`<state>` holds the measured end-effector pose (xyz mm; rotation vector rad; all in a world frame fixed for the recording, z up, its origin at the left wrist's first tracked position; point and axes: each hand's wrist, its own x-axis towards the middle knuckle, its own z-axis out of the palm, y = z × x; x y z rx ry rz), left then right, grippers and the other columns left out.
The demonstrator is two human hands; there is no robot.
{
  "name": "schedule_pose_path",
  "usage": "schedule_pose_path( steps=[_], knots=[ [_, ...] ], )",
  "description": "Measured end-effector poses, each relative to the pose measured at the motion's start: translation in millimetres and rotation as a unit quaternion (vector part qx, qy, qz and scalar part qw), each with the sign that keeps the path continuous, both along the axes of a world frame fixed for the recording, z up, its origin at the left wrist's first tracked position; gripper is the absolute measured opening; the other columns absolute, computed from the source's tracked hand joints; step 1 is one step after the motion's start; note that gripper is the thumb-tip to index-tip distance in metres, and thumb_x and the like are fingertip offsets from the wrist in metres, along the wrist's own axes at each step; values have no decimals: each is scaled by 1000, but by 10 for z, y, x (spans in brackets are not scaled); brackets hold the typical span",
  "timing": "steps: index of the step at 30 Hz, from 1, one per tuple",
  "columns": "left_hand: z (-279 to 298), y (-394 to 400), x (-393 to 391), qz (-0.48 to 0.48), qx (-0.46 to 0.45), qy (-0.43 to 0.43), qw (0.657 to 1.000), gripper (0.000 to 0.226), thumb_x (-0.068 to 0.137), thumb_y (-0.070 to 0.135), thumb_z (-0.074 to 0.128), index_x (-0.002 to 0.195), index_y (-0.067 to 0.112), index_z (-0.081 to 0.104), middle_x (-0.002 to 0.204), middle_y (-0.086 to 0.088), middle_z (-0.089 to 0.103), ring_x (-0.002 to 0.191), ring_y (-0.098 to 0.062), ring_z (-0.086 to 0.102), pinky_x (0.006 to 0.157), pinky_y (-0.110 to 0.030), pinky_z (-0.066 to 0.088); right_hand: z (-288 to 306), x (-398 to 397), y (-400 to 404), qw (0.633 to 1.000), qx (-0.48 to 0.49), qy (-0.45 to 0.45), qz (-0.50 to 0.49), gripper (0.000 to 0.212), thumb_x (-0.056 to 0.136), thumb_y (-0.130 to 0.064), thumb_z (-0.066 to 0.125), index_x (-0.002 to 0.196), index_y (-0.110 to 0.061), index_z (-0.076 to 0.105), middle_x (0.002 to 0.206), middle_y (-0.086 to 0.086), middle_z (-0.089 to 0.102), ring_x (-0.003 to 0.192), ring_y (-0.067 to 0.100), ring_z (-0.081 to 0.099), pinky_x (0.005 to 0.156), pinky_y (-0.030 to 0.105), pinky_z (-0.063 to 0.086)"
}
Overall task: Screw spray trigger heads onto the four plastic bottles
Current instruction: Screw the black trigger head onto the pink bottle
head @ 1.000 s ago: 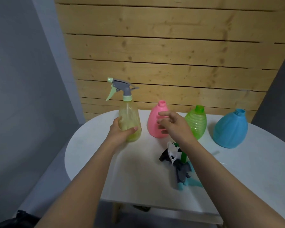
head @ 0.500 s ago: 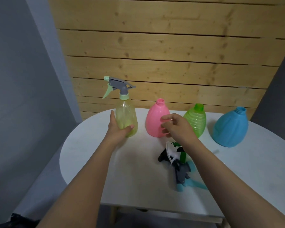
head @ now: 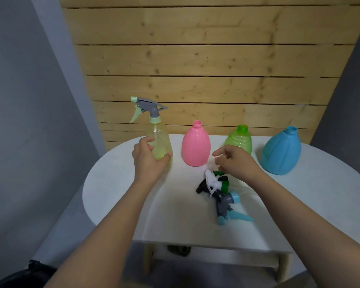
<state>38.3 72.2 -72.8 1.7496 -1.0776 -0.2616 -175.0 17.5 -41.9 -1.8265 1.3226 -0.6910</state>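
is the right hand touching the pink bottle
Apart. The head view shows white table between the right hand and the pink bottle.

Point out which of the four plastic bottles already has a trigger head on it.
The translucent yellow plastic bottle, leftmost and held by the left hand, wears a grey and mint trigger head. The others have bare open necks.

White round-edged table (head: pixel 121 196) on light wooden legs (head: pixel 148 260). Behind it a panel of horizontal pine planks (head: pixel 206 65) — knots visible, dark gaps between boards. Grey walls (head: pixel 29 121) on both sides of the panel, grey floor (head: pixel 56 235) below. Soft, even light — faint shadows on the tabletop.
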Motion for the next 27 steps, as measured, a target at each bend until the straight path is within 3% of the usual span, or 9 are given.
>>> schedule_pose_path(
  steps=[6, 8, 10, 12, 15, 18, 21, 27],
  knots=[
    [79, -5, -365, -55, -24, -3, 998, 24, 75, 16, 70, 93, 16, 55, 90, 1, 45, 85, -15, 47, 72, -20, 37, 10, -288, 40, 988, -15, 141, 62, 20, 82, -18, 65, 101, -12, 66, 75, -10, 52, 80, 13, 52, 59, 16, 37],
    [58, -17, -477, -116, 38, 12, 992, 13, 78, 13, 65, 91, 15, 61, 83, 2, 53, 79, -15, 52, 66, -21, 40, 12, -367, 45, 985, -2, 153, 83, 21, 79, -24, 69, 98, -15, 66, 76, -10, 56, 76, 9, 53, 59, 14, 38],
    [2, -14, -574, -198, 150, 14, 969, 18, 80, 16, 65, 98, 14, 66, 86, 2, 59, 81, -15, 57, 66, -19, 43, -8, -432, 46, 981, 13, 161, 103, 23, 75, -30, 73, 94, -17, 66, 76, -10, 60, 71, 5, 53, 56, 9, 39],
    [-66, -1, -623, -260, 233, 3, 937, 27, 79, 20, 69, 104, 14, 67, 92, 2, 63, 80, -8, 59, 59, -9, 43, -58, -457, 46, 977, 10, 179, 114, 25, 73, -31, 76, 91, -16, 67, 76, -8, 62, 74, 7, 56, 57, 11, 40],
    [-119, 4, -613, -289, 261, 2, 921, 34, 74, 22, 74, 106, 16, 67, 95, 3, 65, 73, 2, 58, 51, 0, 39, -128, -443, 61, 977, -4, 180, 112, 25, 70, -29, 78, 90, -15, 69, 69, -10, 60, 74, 10, 57, 57, 16, 40],
    [-147, -11, -586, -282, 260, 9, 924, 43, 68, 19, 79, 108, 17, 63, 90, 6, 63, 69, 1, 57, 49, -1, 39, -149, -449, 61, 975, -22, 188, 116, 25, 72, -30, 76, 92, -15, 70, 66, -13, 58, 68, 7, 55, 54, 17, 38],
    [-181, -25, -623, -269, 260, -10, 927, 47, 65, 18, 82, 108, 17, 62, 86, 5, 62, 69, -5, 58, 53, -12, 42, -163, -512, 50, 975, -47, 192, 102, 22, 75, -27, 72, 93, -14, 69, 74, -6, 64, 64, 6, 52, 55, 16, 39],
    [-244, -69, -646, -235, 254, -64, 936, 32, 73, 10, 71, 105, 11, 65, 76, 1, 65, 73, -12, 58, 54, -15, 39, -198, -655, 69, 979, -62, 181, 65, 26, 77, -25, 67, 92, -3, 68, 71, 3, 64, 68, 19, 57, 64, 28, 45]
  ],
)
